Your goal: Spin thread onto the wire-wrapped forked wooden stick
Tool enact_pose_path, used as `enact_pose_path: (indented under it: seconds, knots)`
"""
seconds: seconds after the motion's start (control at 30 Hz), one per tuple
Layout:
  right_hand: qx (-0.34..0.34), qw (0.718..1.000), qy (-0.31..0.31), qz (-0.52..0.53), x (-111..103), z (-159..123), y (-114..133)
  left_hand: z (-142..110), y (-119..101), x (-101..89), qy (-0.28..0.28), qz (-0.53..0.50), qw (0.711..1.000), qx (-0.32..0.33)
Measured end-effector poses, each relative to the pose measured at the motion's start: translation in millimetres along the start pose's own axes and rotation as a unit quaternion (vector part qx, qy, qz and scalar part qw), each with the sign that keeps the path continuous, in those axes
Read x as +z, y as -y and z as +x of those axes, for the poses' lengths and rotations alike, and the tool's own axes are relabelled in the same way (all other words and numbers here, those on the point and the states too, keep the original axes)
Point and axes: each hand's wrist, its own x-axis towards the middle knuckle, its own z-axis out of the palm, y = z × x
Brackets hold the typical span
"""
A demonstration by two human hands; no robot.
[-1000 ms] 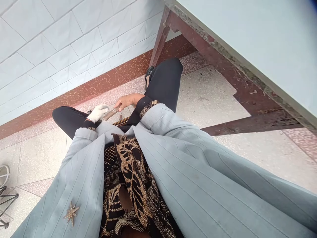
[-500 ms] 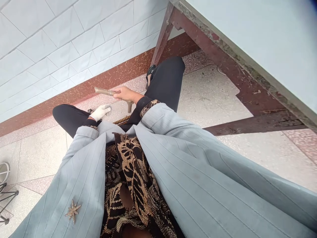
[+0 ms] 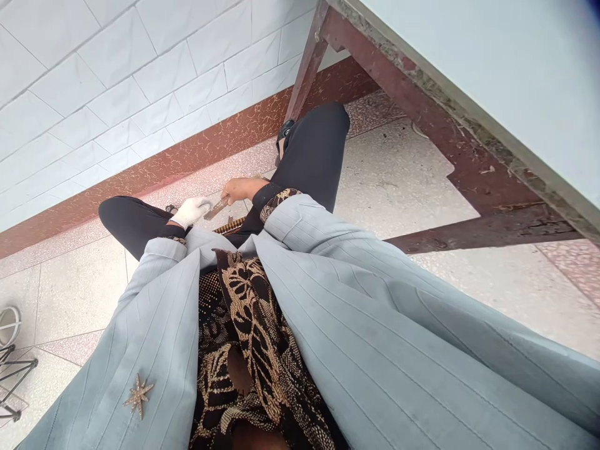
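Observation:
My right hand [image 3: 239,188] is bare and closed around a brownish stick-like tool [image 3: 216,209], whose exact kind I cannot make out. Its flat-looking end slants down to the left, close to my other hand. My left hand [image 3: 188,212] wears a white glove. Its fingers are curled near the end of the tool, with a small greyish edge at the fingertips; what they grip is too small to tell. Below both hands, between my thighs, shows part of a yellow-and-black striped thing [image 3: 229,226], mostly hidden by the jacket and trousers.
A table with a pale top [image 3: 492,62] and dark red wooden legs [image 3: 307,69] stands at the right. White tiled wall [image 3: 140,56] with a reddish-brown skirting [image 3: 187,140] runs ahead. At the lower left are a round whitish object [image 3: 8,325] and a black metal frame [image 3: 16,369].
My right hand has turned the tool: its end, which pointed left toward the wall, now slants down toward my gloved hand. The gloved hand has barely moved.

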Motion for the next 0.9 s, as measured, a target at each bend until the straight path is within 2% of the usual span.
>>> enact_pose_path:
  seconds: [0.13, 0.3, 0.5, 0.6, 0.73, 0.8, 0.83, 0.9]
  knots:
    - [-0.017, 0.999, 0.039, -0.019, -6, -5, 1, -3, -6, -4.8, -0.010, -0.007, 1.000, -0.002]
    - [-0.021, 0.996, 0.077, 0.041, -9, -12, 5, -7, -10, -9.8, -0.012, -0.035, 0.999, 0.021]
    - [-0.052, 0.988, 0.103, 0.099, -12, -14, 5, -5, -4, -11.9, -0.051, -0.092, 0.994, 0.022]
    - [-0.094, 0.978, 0.051, 0.179, -16, -15, 3, -2, 0, -12.1, -0.045, -0.108, 0.993, 0.007]
    - [-0.124, 0.925, -0.069, 0.351, -18, -15, 3, -3, -4, -7.2, -0.037, -0.205, 0.978, -0.031]
    - [-0.102, 0.903, -0.136, 0.395, -17, -14, 5, -6, -10, -3.7, -0.002, -0.224, 0.973, -0.048]
    - [-0.076, 0.902, -0.170, 0.389, -16, -13, 6, -7, -13, -2.2, 0.026, -0.220, 0.974, -0.055]
    - [0.002, 0.924, -0.218, 0.313, -15, -11, 6, -11, -20, -0.3, 0.076, -0.203, 0.974, -0.071]
